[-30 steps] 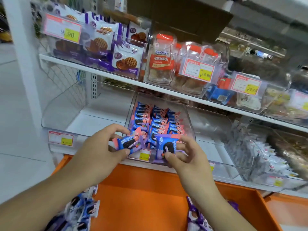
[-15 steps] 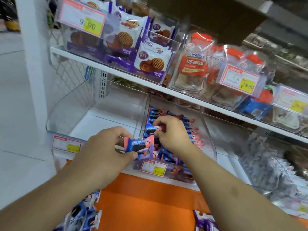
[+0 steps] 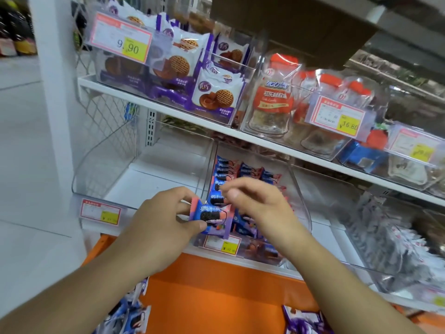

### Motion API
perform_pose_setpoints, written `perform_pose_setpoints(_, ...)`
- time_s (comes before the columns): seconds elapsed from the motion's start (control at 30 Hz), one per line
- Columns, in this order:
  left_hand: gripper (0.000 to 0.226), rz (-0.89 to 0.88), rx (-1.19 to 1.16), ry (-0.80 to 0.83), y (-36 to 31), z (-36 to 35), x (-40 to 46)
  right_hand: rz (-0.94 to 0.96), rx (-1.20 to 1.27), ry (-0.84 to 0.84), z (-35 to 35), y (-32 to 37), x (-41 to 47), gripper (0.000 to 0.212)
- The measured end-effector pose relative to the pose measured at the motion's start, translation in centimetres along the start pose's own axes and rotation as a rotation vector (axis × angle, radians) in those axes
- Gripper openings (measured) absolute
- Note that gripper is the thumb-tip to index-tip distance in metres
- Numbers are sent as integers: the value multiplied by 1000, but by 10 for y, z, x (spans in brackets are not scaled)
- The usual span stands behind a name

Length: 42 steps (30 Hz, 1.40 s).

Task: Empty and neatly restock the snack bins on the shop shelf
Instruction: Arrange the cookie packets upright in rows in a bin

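Head view, right hand (image 3: 260, 208) fingers blurred

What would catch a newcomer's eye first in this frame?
Two bare hands meet low at centre: the left hand pinches a blue-and-pink cookie packet, with the right hand just above the clear bin of matching packets. Next, the big 9.90 price tag at upper left.

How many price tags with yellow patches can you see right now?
7: two on the upper bins, one at the right edge, two lower, one partly visible bottom right, one blurred far left.
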<state>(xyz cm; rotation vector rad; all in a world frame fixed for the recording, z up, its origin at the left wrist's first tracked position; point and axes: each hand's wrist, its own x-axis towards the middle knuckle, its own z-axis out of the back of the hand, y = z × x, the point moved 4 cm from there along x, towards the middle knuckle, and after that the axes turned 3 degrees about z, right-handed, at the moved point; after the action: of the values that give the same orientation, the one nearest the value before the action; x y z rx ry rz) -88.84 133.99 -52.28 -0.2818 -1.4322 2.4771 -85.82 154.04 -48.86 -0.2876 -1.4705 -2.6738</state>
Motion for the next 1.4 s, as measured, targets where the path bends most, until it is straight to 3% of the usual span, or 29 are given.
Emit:
perform_pose_setpoints(0.1, 23, -25, 14, -3, -4, -5, -3, 37, -208, 70, -8, 2, -16, 24)
perform_pose_setpoints(0.2, 31, -95, 107, -18, -8, -10, -6, -2, -271, -32, -6, -11, -15, 25)
perform_pose_setpoints(0.33, 68, -187, 331, 5, -9, -12, -10, -70, -313, -180, 6, -27, -7, 23)
perform_pose_setpoints(0.5, 94, -279, 454, 92, 1, -19, -5, -41, -487, -149, -4, -45, 17, 19)
perform_pose_setpoints(0.83, 86, -332, 475, 77, 2, -15, -2, 122, -733, -159, -23, -80, 41, 20)
perform_pose_setpoints(1.03, 85, -361, 479, 92, 9, -20, 0, 102, -670, -103, -12, -76, 30, 28)
perform_pose_setpoints(1.2, 72, -458, 470, 147, 2, -34, -18, 261, -386, -219, 11, -36, -33, 22)
perform_pose_setpoints(1.3, 62, -461, 466, 249, 9, -53, -33, 273, -315, -102, 12, -39, -82, 20)
perform_pose_setpoints(1.4, 54, -451, 530, 379, 28, -84, -51, 114, -350, 104, 8, -82, -128, 22)
